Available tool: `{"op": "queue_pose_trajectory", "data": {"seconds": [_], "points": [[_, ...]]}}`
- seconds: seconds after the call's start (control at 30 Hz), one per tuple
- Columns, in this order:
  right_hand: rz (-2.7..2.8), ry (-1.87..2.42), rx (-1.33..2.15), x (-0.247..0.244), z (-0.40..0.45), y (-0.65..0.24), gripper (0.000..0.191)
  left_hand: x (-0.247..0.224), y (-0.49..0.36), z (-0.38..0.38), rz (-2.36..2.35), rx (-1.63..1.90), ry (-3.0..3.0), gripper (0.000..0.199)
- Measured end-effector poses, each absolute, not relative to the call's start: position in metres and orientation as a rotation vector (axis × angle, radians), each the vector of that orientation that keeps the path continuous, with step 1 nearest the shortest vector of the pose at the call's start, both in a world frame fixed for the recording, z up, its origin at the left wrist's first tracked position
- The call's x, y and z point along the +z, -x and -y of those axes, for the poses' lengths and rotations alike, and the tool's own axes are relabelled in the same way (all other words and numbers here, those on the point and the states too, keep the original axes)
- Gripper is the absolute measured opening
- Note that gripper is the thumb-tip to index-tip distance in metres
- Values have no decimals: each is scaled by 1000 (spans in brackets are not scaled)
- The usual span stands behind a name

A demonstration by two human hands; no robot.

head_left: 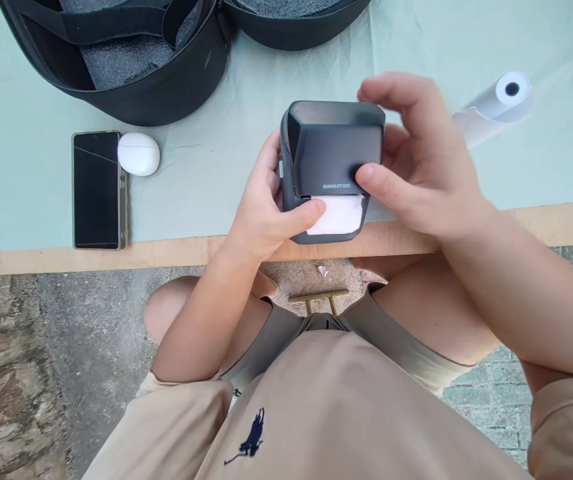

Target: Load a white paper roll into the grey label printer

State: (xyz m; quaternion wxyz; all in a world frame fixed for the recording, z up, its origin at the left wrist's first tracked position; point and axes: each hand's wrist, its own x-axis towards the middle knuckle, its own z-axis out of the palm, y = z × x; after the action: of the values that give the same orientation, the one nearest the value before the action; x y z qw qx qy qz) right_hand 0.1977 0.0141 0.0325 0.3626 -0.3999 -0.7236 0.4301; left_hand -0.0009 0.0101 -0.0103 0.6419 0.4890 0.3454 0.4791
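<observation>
Black printer [333, 150] is up in the left hand [263, 210], over the near edge of the table. That hand is wrapped round its left side, thumb pressed on the white paper [341, 217] at the front; most of the other fingers are hidden behind the body. Right hand [431, 173] is spread wide at the printer's right side, thumb by the lid's lower corner. It's a bit blurry, so can't tell how firmly it's touching, if at all.

Beyond the printer and to its left there's an open zip case [186, 87], rounded black walls, with speckled grey foam [126, 63] and a black strap [116, 25] inside. Its other half [296, 37] has grey foam too, but both get cut off up top.

Left of the printer: a flat dark phone [97, 193] with a glossy white pebble-shaped thing [139, 155] overlapping its corner. Off to the printer's right, a paper roll [496, 103], dark hole in the end, partly behind the hand. Wrinkly pale green cloth [206, 180] underneath.
</observation>
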Motion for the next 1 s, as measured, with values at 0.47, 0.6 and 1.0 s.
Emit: {"op": "queue_pose_trajectory", "data": {"seconds": [0.47,0.6,1.0], "points": [[1857,1001,1160,36,-10,-192,45,7,-5,-1,-647,1113,-906,34],[1879,1036,1037,34,-6,-194,42,8,-6,-3,-640,1136,-882,31],[2073,956,862,32,-11,-202,71,3,-6,-7,-774,1195,-935,32]]}}
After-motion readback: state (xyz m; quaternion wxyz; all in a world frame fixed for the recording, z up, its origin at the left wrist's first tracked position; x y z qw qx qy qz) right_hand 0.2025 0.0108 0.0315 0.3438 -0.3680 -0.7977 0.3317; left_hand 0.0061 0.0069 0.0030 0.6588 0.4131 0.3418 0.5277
